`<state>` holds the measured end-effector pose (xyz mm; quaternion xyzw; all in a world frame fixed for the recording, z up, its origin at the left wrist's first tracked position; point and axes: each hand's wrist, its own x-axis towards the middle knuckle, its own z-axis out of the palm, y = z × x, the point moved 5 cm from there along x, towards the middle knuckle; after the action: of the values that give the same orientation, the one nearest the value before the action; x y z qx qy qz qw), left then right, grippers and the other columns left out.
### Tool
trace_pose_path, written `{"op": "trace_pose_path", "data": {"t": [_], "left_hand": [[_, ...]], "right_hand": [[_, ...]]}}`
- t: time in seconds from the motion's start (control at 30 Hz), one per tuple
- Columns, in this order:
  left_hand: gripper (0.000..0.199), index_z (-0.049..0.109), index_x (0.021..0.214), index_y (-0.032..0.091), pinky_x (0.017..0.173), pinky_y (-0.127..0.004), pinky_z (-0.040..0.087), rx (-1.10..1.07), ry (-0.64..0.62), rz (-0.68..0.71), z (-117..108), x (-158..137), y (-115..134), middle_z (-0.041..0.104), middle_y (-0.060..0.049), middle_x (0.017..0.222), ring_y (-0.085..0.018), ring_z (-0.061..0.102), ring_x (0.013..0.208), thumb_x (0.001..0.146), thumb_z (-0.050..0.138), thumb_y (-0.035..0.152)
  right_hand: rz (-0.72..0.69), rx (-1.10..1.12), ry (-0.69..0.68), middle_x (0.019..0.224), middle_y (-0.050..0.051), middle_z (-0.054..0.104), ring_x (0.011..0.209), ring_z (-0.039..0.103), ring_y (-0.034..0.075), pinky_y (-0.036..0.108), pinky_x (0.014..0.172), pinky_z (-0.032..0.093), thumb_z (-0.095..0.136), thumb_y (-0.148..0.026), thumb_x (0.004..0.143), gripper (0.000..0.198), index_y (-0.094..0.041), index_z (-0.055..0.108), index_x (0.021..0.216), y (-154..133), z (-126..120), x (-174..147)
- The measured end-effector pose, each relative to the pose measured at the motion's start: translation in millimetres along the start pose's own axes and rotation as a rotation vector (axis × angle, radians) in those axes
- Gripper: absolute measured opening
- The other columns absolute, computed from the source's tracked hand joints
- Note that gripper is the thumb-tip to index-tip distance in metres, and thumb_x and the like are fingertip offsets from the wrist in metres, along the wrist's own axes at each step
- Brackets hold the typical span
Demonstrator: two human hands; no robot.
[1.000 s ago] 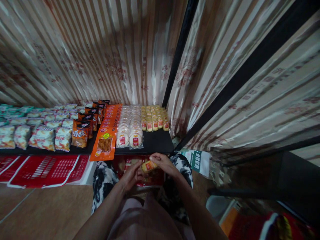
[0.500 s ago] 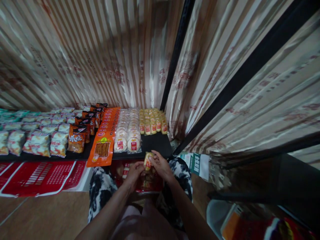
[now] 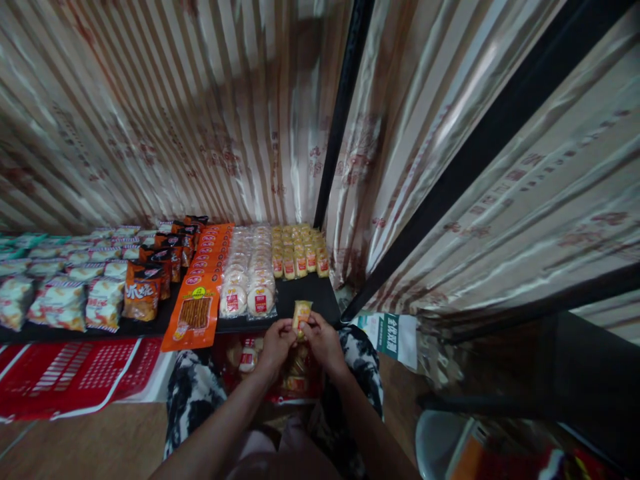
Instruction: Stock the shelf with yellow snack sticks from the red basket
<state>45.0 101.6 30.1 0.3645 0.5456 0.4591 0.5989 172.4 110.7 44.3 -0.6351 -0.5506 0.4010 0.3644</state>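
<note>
Between my fingertips, just in front of the shelf's front edge, a small yellow wrapped snack [image 3: 301, 313] stands upright. My left hand [image 3: 278, 345] pinches its lower left side, and my right hand [image 3: 323, 341] grips its lower right side. Below them, between the knees, a red basket [image 3: 313, 393] holds more wrapped snacks, partly hidden by my hands. On the black shelf [image 3: 313, 293] ahead, rows of matching yellow snacks [image 3: 300, 263] stand at the right end. Round white rice crackers [image 3: 261, 300] in clear wrappers line up to their left.
Orange snack-stick packets [image 3: 195, 313], brown-orange bags [image 3: 141, 293] and white bags [image 3: 104, 300] fill the shelf leftward. A red basket with white handles [image 3: 95, 373] sits below. Black poles [image 3: 345, 113] and a striped curtain [image 3: 240, 100] close off the back and right.
The yellow snack has turned from tilted to upright, with both hands now gripping its lower part. My right hand has moved lower on it. The view has shifted slightly.
</note>
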Motion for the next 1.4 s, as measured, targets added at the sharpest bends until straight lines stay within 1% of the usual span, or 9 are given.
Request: {"op": "trace_pose_path", "data": {"t": [0.17, 0.27, 0.4, 0.57, 0.73, 0.83, 1.07, 1.27, 1.4], "left_hand": [[0.014, 0.058, 0.082, 0.018, 0.068, -0.023, 0.042, 0.327, 0.039, 0.188, 6, 18, 15, 0.060, 0.000, 0.074, -0.012, 0.053, 0.067, 0.068, 0.058, 0.019], [0.015, 0.056, 0.087, 0.019, 0.067, -0.023, 0.041, 0.446, 0.015, 0.233, 14, 26, 26, 0.059, 0.001, 0.072, -0.012, 0.053, 0.066, 0.073, 0.055, 0.023], [0.015, 0.055, 0.088, 0.019, 0.066, -0.023, 0.040, 0.532, 0.014, 0.269, 26, 34, 41, 0.059, 0.001, 0.071, -0.013, 0.053, 0.066, 0.074, 0.053, 0.019], [0.014, 0.055, 0.085, 0.020, 0.070, -0.023, 0.040, 0.558, 0.042, 0.274, 38, 47, 47, 0.060, -0.001, 0.079, -0.013, 0.054, 0.072, 0.074, 0.051, 0.013], [0.013, 0.056, 0.084, 0.018, 0.072, -0.024, 0.039, 0.680, 0.137, 0.288, 43, 66, 49, 0.056, -0.003, 0.081, -0.014, 0.052, 0.076, 0.073, 0.053, 0.012], [0.011, 0.057, 0.084, 0.017, 0.070, -0.023, 0.038, 0.703, 0.150, 0.268, 46, 75, 50, 0.056, -0.003, 0.079, -0.014, 0.052, 0.074, 0.075, 0.051, 0.013], [0.013, 0.056, 0.087, 0.016, 0.069, -0.025, 0.037, 0.780, 0.187, 0.248, 57, 92, 56, 0.059, -0.006, 0.084, -0.016, 0.053, 0.077, 0.076, 0.050, 0.014], [0.014, 0.058, 0.088, 0.016, 0.076, -0.026, 0.037, 0.676, 0.189, 0.232, 63, 108, 58, 0.060, -0.008, 0.090, -0.018, 0.054, 0.086, 0.076, 0.052, 0.016], [0.017, 0.057, 0.093, 0.016, 0.078, -0.027, 0.037, 0.724, 0.182, 0.248, 67, 113, 61, 0.059, -0.009, 0.094, -0.019, 0.054, 0.089, 0.077, 0.050, 0.016]], "right_hand": [[-0.119, -0.134, 0.106, 0.098, 0.007, 0.061, 0.059, 0.057, 0.013, 0.029, 0.065, 0.048, 0.046, -0.031, 0.076, 0.040, -0.018, 0.054, 0.112, -16, -13, 10], [-0.158, -0.172, 0.136, 0.100, 0.009, 0.060, 0.062, 0.057, 0.014, 0.030, 0.068, 0.049, 0.044, -0.029, 0.078, 0.040, -0.016, 0.053, 0.115, -24, -17, 14], [-0.203, -0.178, 0.193, 0.107, 0.012, 0.056, 0.068, 0.059, 0.015, 0.032, 0.070, 0.050, 0.042, -0.027, 0.079, 0.042, -0.014, 0.050, 0.118, -22, -19, 21], [-0.212, -0.187, 0.291, 0.112, 0.014, 0.051, 0.077, 0.059, 0.017, 0.034, 0.077, 0.050, 0.039, -0.022, 0.079, 0.045, -0.015, 0.046, 0.123, -15, -18, 28], [-0.218, -0.142, 0.306, 0.107, 0.014, 0.052, 0.084, 0.059, 0.018, 0.035, 0.081, 0.049, 0.038, -0.019, 0.078, 0.049, -0.013, 0.042, 0.126, -8, -14, 34], [-0.245, -0.106, 0.306, 0.114, 0.014, 0.051, 0.091, 0.058, 0.019, 0.035, 0.085, 0.048, 0.037, -0.017, 0.078, 0.050, -0.014, 0.041, 0.127, -2, -11, 39], [-0.260, -0.176, 0.346, 0.124, 0.016, 0.048, 0.115, 0.045, 0.022, 0.040, 0.099, 0.037, 0.033, -0.012, 0.076, 0.048, -0.009, 0.049, 0.121, 9, -3, 57], [-0.274, -0.168, 0.357, 0.126, 0.015, 0.048, 0.119, 0.043, 0.022, 0.040, 0.101, 0.035, 0.033, -0.011, 0.074, 0.050, -0.009, 0.049, 0.122, 8, -3, 71], [-0.276, -0.157, 0.373, 0.126, 0.015, 0.048, 0.119, 0.043, 0.021, 0.039, 0.101, 0.035, 0.033, -0.009, 0.073, 0.052, -0.009, 0.049, 0.122, 8, -4, 78]]}}
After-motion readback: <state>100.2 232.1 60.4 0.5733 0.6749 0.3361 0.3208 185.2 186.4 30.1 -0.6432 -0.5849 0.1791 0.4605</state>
